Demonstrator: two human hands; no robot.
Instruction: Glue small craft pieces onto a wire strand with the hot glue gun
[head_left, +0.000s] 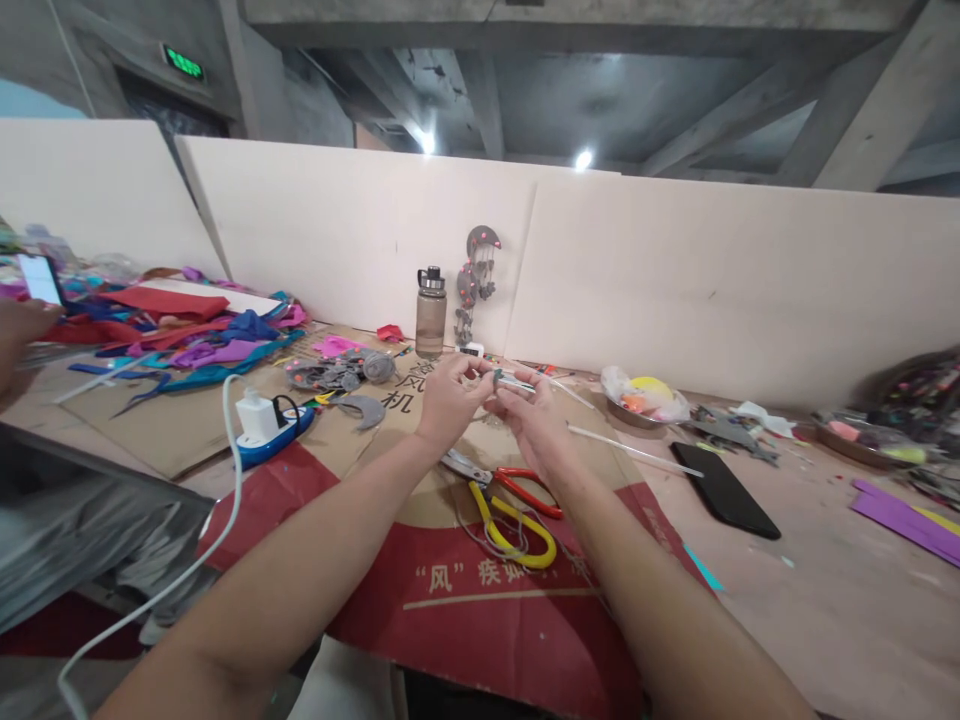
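Both hands meet above the cardboard sheet (480,620) in the middle of the view. My left hand (453,398) is closed, its fingertips pinching a small dark grey piece (498,376). Close against it, my right hand (531,408) is closed around a thin silvery tool (517,385) whose tip is near the grey piece. Scissors with yellow handles (536,552) and a tool with red handles (529,490) lie just below the hands. A grey felt crescent (364,410) rests to the left.
A bottle (430,315) and hanging grey ornament (480,270) are behind. Left are a power strip (274,437), felt scraps (202,330) and another person's hand (22,330) with a phone. Right are a black phone (726,490), a white stick (630,450) and a bowl (641,413).
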